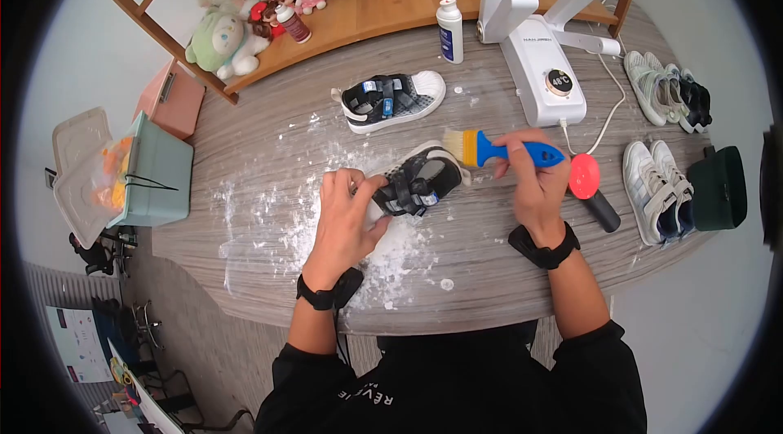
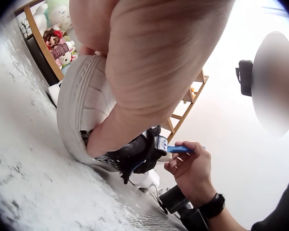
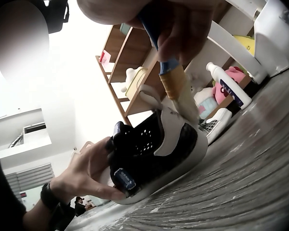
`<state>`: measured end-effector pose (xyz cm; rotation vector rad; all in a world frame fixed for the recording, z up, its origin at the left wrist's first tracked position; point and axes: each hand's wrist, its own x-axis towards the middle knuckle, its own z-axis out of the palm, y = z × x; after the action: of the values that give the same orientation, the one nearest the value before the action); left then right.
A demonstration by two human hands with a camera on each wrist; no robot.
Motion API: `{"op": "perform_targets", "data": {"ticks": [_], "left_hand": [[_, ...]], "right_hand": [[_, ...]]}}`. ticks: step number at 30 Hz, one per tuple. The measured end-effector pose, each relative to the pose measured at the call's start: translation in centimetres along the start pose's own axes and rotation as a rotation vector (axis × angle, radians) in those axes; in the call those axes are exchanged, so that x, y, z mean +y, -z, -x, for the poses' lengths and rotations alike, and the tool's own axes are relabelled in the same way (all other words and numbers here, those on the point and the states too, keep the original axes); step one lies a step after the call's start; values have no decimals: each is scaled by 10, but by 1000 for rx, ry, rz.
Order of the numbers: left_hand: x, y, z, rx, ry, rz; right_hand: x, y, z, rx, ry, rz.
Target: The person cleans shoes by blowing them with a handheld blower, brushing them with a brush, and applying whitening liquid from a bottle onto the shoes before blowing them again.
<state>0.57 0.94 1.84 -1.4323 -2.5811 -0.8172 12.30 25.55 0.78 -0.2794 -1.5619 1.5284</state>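
Note:
My left hand (image 1: 347, 210) grips a black-and-grey child's sneaker (image 1: 420, 181) by its toe end, thumb on one side and fingers over the other. White rubber shows at the toe in the left wrist view. In my right hand (image 1: 538, 189) is a paintbrush (image 1: 471, 148) with a blue handle and pale bristles. Its bristle end overlaps the heel of the sneaker (image 3: 168, 154) in the right wrist view. Behind it lies the matching sneaker (image 1: 393, 101), on the table with its toe pointing right. White powder (image 1: 395, 267) is scattered around and below my left hand.
A white shoe dryer (image 1: 542, 67) reading 48°C stands behind right, beside a white bottle (image 1: 449, 30). White sneakers (image 1: 652, 189), a dark green bin (image 1: 718, 189) and a red-headed black-handled tool (image 1: 585, 176) are at right. Plush toys sit on a wooden shelf (image 1: 351, 14); a teal box (image 1: 163, 177) is left.

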Motion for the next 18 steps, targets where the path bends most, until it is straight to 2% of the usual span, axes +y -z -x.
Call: {"op": "perform_targets", "data": {"ticks": [2, 5, 8, 12, 14, 15, 17, 18], "left_hand": [[0, -1, 0, 4, -3, -6], [-1, -1, 0, 18, -15, -27], [-7, -3, 0, 28, 7, -6], [-12, -3, 0, 21, 51, 30], [-13, -4, 2, 12, 73, 31], [-14, -4, 2, 8, 85, 31], [-16, -5, 2, 10, 96, 27], [-17, -5, 2, 0, 111, 29]], "right_hand": [[3, 9, 0, -176, -16, 211], [0, 11, 1, -123, -118, 130], [-5, -4, -2, -45, -60, 32], [1, 3, -1, -147, 12, 52], [-1, 14, 3, -252, -151, 70], [-1, 11, 3, -254, -151, 70], [-4, 0, 1, -107, -57, 35], [-4, -5, 0, -108, -52, 32]]}}
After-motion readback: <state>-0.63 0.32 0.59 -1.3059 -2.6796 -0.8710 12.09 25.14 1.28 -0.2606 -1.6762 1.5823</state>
